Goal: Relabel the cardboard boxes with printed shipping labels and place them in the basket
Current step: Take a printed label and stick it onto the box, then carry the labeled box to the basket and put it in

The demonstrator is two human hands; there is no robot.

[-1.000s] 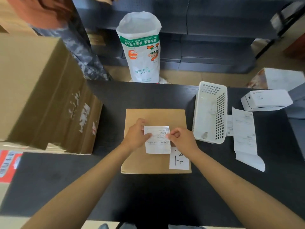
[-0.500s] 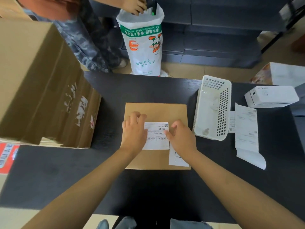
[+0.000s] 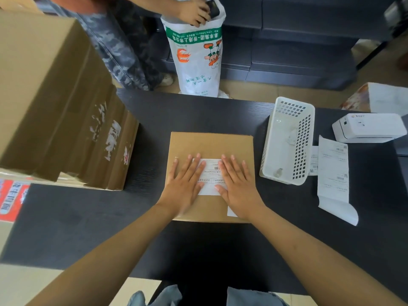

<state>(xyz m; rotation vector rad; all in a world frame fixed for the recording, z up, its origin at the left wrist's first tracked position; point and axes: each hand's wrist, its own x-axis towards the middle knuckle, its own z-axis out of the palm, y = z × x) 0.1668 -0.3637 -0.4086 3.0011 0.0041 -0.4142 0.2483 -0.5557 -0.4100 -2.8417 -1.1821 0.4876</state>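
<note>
The flat cardboard box (image 3: 211, 176) lies in the middle of the dark counter (image 3: 198, 111), directly in front of the person. Both hands rest on top of it with fingers straight and spread: the left hand (image 3: 184, 181) presses the left part of the white shipping label (image 3: 211, 176), the right hand (image 3: 237, 184) presses its right part, so the label lies flat on the lid. Nothing is gripped. A small white sticker (image 3: 231, 211) shows at the near right corner of the box.

The box seems stiff, thin and probably light. I judge it is best taken by its two side edges, not by the label.

Right of the box stands the white basket (image 3: 308, 142), and beyond the basket lie printed paper strips (image 3: 333, 173) and a white label printer (image 3: 369, 128). Left of the box stands a big carton (image 3: 55, 102).
</note>
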